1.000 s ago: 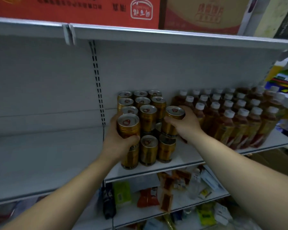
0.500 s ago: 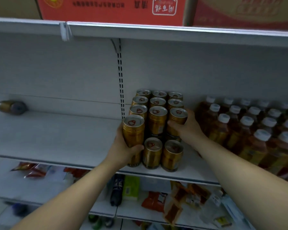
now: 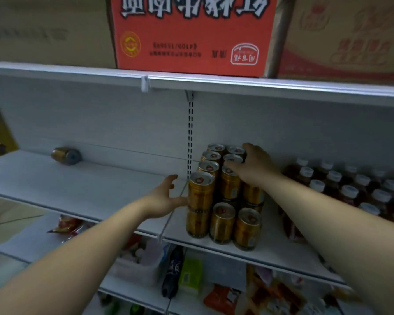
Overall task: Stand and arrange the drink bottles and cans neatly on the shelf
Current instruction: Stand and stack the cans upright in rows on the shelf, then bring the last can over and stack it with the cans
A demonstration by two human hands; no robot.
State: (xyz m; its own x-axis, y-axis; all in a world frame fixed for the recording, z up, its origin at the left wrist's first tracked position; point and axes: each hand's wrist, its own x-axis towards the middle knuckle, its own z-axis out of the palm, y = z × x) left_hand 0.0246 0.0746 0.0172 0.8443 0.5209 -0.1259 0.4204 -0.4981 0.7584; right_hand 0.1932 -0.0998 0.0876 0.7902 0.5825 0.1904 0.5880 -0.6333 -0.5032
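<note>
Gold drink cans stand in a two-layer block on the white shelf. A stacked front-left can tops the left column. My left hand is open beside that column, its thumb near the can's side, holding nothing. My right hand rests palm down on the tops of the upper cans on the right of the block, fingers spread. One gold can lies on its side far left at the back of the shelf. Brown tea bottles with white caps stand in rows to the right.
A red carton and brown cartons sit on the shelf above. The lower shelf holds snack packets, a clear tub and a green pack. A slotted upright runs down the back panel behind the cans.
My left hand has let go of the front-left top can and drawn back to the left, open. My right hand has moved up from a can's side onto the can tops. The view has swung left.
</note>
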